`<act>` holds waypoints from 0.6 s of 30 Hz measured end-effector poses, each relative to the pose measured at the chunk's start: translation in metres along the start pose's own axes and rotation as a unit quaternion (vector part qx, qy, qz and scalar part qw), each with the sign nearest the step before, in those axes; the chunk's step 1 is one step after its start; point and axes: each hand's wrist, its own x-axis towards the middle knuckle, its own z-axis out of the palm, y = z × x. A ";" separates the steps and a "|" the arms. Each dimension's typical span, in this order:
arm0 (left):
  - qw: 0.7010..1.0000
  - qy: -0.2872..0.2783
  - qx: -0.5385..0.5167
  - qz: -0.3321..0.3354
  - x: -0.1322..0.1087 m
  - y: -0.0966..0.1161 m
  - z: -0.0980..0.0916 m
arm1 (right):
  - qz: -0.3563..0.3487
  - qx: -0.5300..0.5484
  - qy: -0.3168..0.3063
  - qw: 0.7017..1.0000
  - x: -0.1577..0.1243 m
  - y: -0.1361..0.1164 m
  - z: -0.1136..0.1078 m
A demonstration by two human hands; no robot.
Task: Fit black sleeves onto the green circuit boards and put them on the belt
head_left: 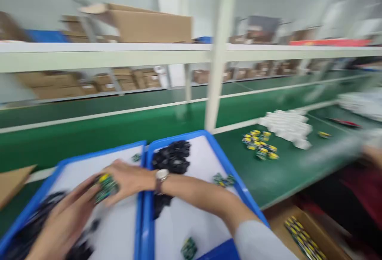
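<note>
Several small green circuit boards [106,188] with a yellow part are bunched between my hands over the left blue-rimmed tray [119,228]. My right hand [129,178], with a watch on its wrist, closes round them from the right. From the left, my left hand [67,214] grips the same bunch with its fingertips; motion blurs both hands. Black parts [32,224] lie in this tray, partly hidden under my left hand. A small green board [136,157] rests near its far edge.
The right tray [205,228] holds black parts [171,156] and green boards [189,248]. On the green bench are yellow-topped boards [261,144] and white pieces [286,126]. A post [219,53] rises behind the trays. Another person's sleeve [364,188] appears at right, above a carton [316,228].
</note>
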 end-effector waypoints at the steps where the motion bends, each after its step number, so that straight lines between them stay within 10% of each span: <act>1: 0.968 0.036 -0.203 -0.144 -0.010 -0.006 -0.007 | -0.064 0.028 -0.010 0.998 0.000 -0.004 0.012; 9: 0.857 0.208 -0.419 -0.217 -0.020 -0.019 0.022 | -0.180 0.111 0.076 0.974 -0.024 0.009 0.045; 18: 0.823 0.130 -0.520 -0.189 -0.008 0.039 0.055 | -0.171 0.068 0.197 0.963 -0.062 0.033 0.006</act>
